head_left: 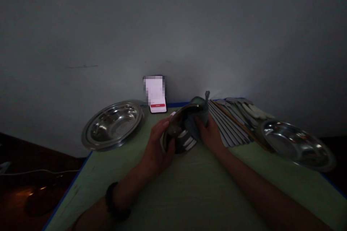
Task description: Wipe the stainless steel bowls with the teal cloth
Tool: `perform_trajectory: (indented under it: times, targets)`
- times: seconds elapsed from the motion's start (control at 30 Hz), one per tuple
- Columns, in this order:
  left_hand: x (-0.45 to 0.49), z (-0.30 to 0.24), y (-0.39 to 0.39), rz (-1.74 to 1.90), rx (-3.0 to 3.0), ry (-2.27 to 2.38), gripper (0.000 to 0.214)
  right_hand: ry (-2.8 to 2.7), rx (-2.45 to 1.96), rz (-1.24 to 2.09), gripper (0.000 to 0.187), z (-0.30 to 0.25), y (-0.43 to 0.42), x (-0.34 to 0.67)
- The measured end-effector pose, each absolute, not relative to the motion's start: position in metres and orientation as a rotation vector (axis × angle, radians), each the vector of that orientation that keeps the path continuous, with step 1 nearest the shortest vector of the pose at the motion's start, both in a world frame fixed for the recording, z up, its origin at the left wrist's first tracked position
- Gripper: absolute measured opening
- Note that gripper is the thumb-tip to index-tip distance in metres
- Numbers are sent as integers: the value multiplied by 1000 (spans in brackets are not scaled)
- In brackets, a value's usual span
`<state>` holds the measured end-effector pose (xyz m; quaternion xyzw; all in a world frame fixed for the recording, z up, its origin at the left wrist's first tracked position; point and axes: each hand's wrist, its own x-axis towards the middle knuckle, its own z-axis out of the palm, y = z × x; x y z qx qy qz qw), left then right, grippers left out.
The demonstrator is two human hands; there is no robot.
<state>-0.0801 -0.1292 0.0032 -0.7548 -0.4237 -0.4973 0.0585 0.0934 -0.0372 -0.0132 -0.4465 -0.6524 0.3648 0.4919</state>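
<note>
A shiny metal bowl [187, 140] is held tilted above the middle of the table, its hollow turned partly toward me. My left hand [159, 144] grips its left rim, thumb on the near side and fingers behind. A grey cloth [193, 124] is bunched in my right hand [210, 131], pressed against the bowl's right inner side. One corner of the cloth sticks up above the rim. The fingers of my right hand are partly hidden by the cloth.
Stacked metal basins [116, 124] stand at the left, and another metal basin [298, 144] at the right. Chopsticks [227, 126] and several spoons [241, 110] lie at the back right. A lit phone [157, 95] leans on the wall [173, 25]. The green table [189, 195] has blue edges.
</note>
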Motion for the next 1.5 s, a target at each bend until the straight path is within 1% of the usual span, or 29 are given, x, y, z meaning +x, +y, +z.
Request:
perform_trajectory:
  times: [0.1,0.17,0.27,0.37,0.47,0.63,0.77,0.83,0.9,0.97,1.1,1.2,1.3,1.5]
  targets:
    - [-81,4,-126,-1456,-2185,-1397,75,-1537,-1032,858,35,-13,-38,93]
    - [-83,5,-125,-1396,-2088,-1494,73,-1540,-1004,850,33,-13,-38,92]
    - [-87,7,-125,-1341,-1993,-1614,66,-1549,-1056,873,29,-13,-38,92]
    - [-90,8,-124,-1346,-1994,-1633,57,-1579,-1104,877,27,-13,-39,93]
    - [-90,8,-123,-1415,-2045,-1636,51,-1631,-1076,887,26,-13,-38,93]
    - [-89,6,-124,-1561,-2138,-1617,51,-1646,-1094,885,26,-15,-37,93]
    - [-89,6,-126,-1715,-2209,-1487,39,-1607,-1052,896,30,-16,-36,93]
    - [-88,6,-126,-1736,-2200,-1444,36,-1570,-1035,895,31,-16,-36,93]
    - [-86,5,-126,-1719,-2167,-1434,39,-1554,-1025,905,32,-15,-36,93]
    - [-84,3,-125,-1672,-2153,-1456,48,-1562,-1031,905,31,-14,-36,93]
    - [-82,1,-125,-1448,-2166,-1569,71,-1598,-1051,880,29,-15,-36,93]
    - [-82,2,-125,-1320,-2185,-1551,78,-1609,-1020,872,26,-17,-35,93]
    - [-82,6,-126,-1297,-2206,-1519,79,-1608,-1004,865,26,-19,-34,93]
    - [-81,12,-128,-1388,-2047,-1432,61,-1612,-991,902,33,-18,-35,92]
